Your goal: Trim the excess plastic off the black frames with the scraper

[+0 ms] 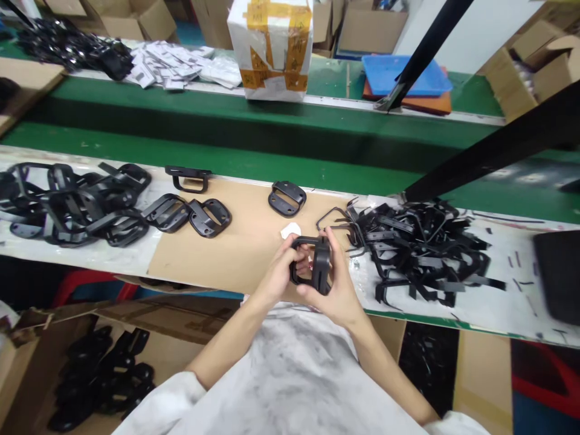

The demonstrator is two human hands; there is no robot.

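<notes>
Both my hands grip one black plastic bracket (322, 266) above the front edge of the cardboard sheet (244, 254). My left hand (281, 269) pinches its looped frame on the left side. Around its thicker right end wrap the fingers and thumb of my right hand (338, 284). A small white scrap (290, 230) lies just beyond my hands. Farther back sits a similar black bracket (287, 199) with a slot across its middle. To the right is a heap of thin black strips and bent clips (421, 248).
Several black brackets (77, 202) are piled at the left, with a few more (210, 217) on the cardboard. A taped white box (272, 51) and a blue tray (405, 75) stand on the back shelf. Black posts (489, 142) rise at the right. An open carton (158, 320) holds black parts below left.
</notes>
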